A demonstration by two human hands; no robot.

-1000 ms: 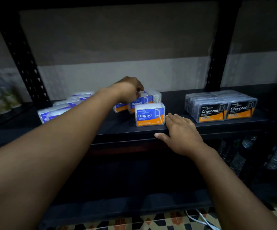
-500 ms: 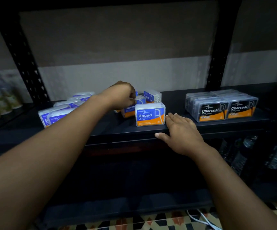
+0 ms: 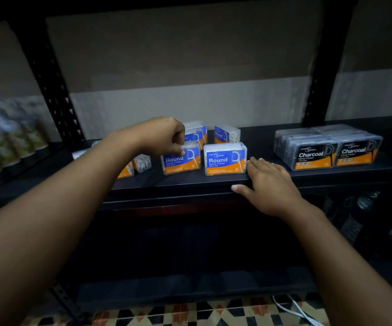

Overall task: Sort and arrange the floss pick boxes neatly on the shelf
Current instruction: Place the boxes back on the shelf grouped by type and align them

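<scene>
Left hand (image 3: 164, 136) reaches in over the shelf (image 3: 213, 182) with its fingers curled down onto the top edge of a blue and orange Round box (image 3: 181, 158), gripping it where it stands upright near the front of the shelf. Right hand (image 3: 270, 182) lies flat and relaxed on the front lip of the shelf, fingers straight, fingertips just beside the right end of a second Round box (image 3: 225, 158), thumb hooked over the shelf's front edge; whether the fingertips actually touch that box cannot be told.

Black metal shelving fills the view, with perforated uprights (image 3: 56, 90) at left and a solid post (image 3: 324, 62) at right, against a grey and beige wall (image 3: 190, 67). Along the shelf, the largest group is the block of dark Charcoal boxes (image 3: 326, 149) at the right, packed tight in rows with two orange-banded labels facing forward, well apart from the Round ones.

The two front Round boxes stand side by side with a narrow gap between them, labels forward. Behind the gripped one sits a short row of more blue boxes (image 3: 198, 135), partly hidden by the left hand. A single blue box (image 3: 226, 135) stands alone further back, turned at an angle. Left of the forearm, a clear box end (image 3: 143, 162) and an orange label corner (image 3: 126, 171) show, the rest covered by the arm.

Blurred packets (image 3: 9, 135) line the neighbouring shelf at far left. Patterned floor tiles (image 3: 190, 311) and a white cable (image 3: 293, 309) show below.
</scene>
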